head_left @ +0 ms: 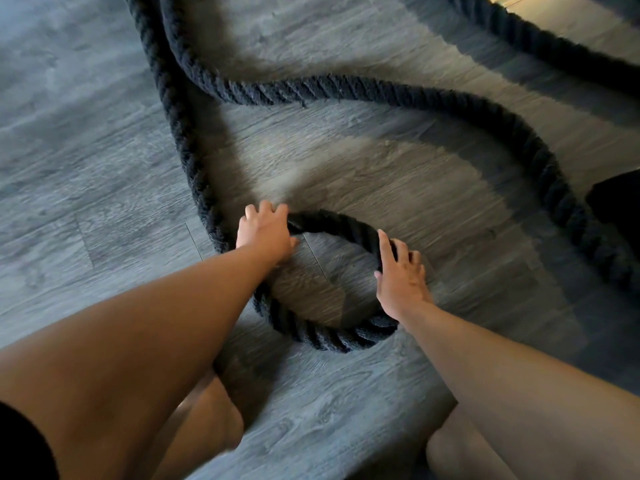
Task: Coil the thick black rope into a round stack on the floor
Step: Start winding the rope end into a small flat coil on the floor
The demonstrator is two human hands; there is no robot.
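- Nearest the camera: two bare knees [207,420] low in the frame, kneeling on grey wood-look floor [86,168], forearms reaching forward.
- Just beyond: thick black rope [329,337] bent into one small loop flat on the floor, only the first ring of the stack, nothing layered yet.
- Left hand [265,232] closed over the rope at the loop's far-left shoulder, fingers wrapped across the top.
- Right hand [398,275] lying on the loop's right side, fingers spread over the rope, pressing rather than fully clenched.
- Likely trouble: stiff, heavy rope springing open on release, since the bend is tight; ring probably widening or turning oval unless pinned while the next turn is fed.
- Another risk: long tail on the left running just beside the loop, liable to drag the ring sideways when pulled.
- Farther out: a big S-curve sweeping right and back, plus another strand at the top right; possible snag or twist where the runs pass close.
- Room: bare floor left of the rope and in front of the loop; a dark object [616,202] at the right edge close to the outer curve, unclear what.
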